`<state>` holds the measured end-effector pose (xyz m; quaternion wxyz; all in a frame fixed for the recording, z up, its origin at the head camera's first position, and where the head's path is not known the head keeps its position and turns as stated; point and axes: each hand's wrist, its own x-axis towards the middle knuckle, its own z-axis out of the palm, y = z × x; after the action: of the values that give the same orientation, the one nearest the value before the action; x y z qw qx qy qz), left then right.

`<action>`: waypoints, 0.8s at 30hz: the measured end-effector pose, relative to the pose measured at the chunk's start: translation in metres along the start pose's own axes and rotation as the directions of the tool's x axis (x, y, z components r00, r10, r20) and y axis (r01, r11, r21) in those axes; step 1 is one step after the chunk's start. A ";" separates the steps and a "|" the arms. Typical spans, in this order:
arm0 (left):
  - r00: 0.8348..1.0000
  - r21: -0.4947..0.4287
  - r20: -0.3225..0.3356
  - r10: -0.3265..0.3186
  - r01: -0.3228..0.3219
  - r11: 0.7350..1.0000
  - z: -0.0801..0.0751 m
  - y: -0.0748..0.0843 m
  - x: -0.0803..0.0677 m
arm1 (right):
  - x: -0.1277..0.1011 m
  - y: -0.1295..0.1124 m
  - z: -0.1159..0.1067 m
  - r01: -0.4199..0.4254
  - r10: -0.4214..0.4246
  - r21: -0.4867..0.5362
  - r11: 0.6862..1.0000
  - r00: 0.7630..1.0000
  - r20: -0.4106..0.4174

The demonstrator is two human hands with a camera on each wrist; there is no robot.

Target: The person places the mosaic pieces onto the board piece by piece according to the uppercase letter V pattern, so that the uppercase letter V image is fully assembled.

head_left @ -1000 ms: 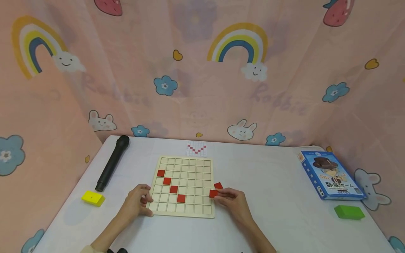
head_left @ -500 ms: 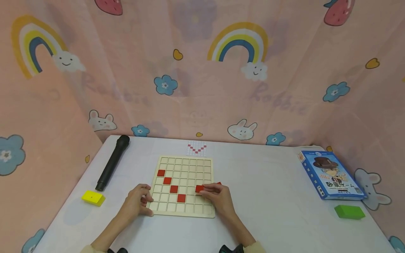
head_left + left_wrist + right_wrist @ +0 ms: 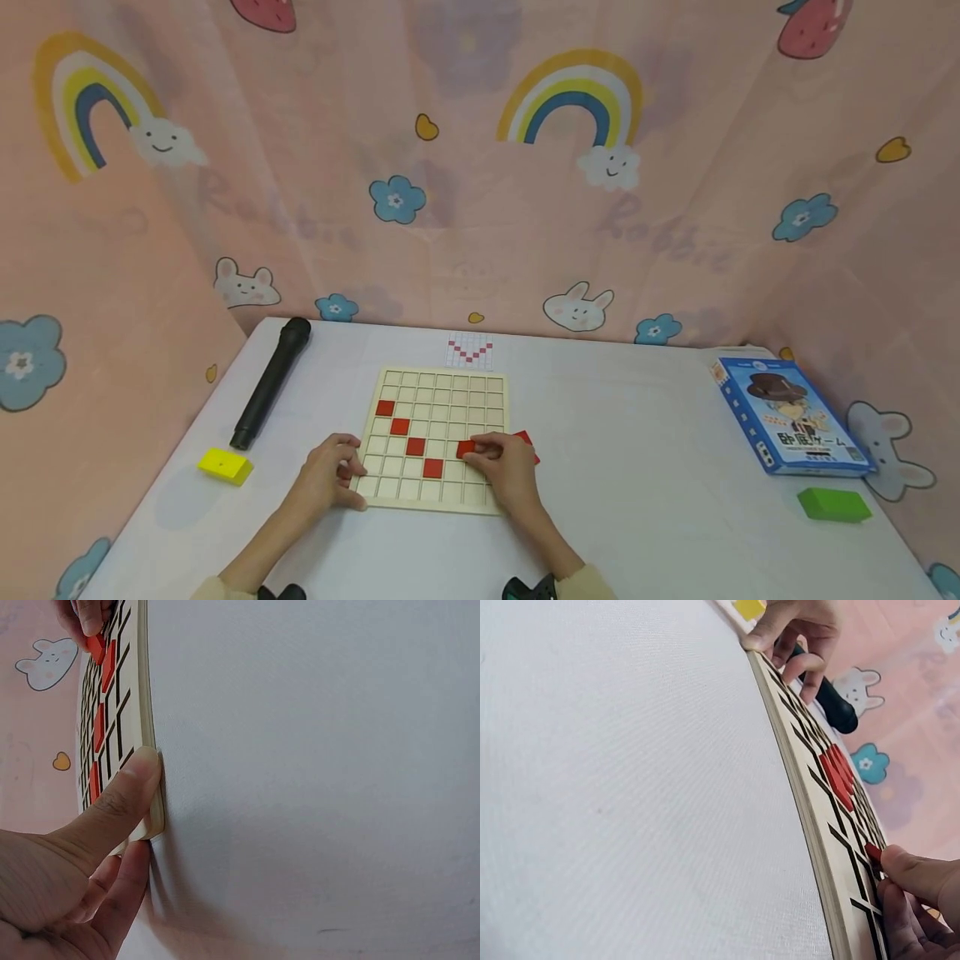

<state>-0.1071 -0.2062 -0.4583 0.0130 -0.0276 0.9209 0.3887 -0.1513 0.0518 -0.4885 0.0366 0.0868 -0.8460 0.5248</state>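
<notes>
A pale wooden grid board (image 3: 450,392) lies on the white table, with several red square tiles (image 3: 416,447) in a diagonal running down to the right in its cells. My left hand (image 3: 326,475) holds the board's near left corner; in the left wrist view its thumb (image 3: 124,795) presses the near edge while the fingers bend along the side. Between thumb and fingers, my right hand (image 3: 510,475) pinches another red tile (image 3: 466,450) over the right half of the board. Further red tile (image 3: 524,437) surface shows beyond the board's right edge, partly hidden by that hand.
Behind the board lies a small card (image 3: 470,351) printed with a red V pattern. A black microphone (image 3: 272,383) and a yellow block (image 3: 225,467) are on the left. To the right are a blue game box (image 3: 795,417) and a green block (image 3: 834,505).
My right hand has carried the red tile leftward from beside the board's right edge to over its cells. The left hand stays at the corner. The head view has shifted slightly.
</notes>
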 end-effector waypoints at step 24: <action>1.000 0.001 -0.001 0.002 -0.002 1.000 -0.001 0.001 0.000 | 0.001 -0.005 -0.004 -0.020 0.018 0.077 0.997 0.999 0.026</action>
<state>-0.1067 -0.2062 -0.4567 0.0124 -0.0268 0.9210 0.3883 -0.1510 0.0532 -0.4819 0.0173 0.0867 -0.8263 0.5563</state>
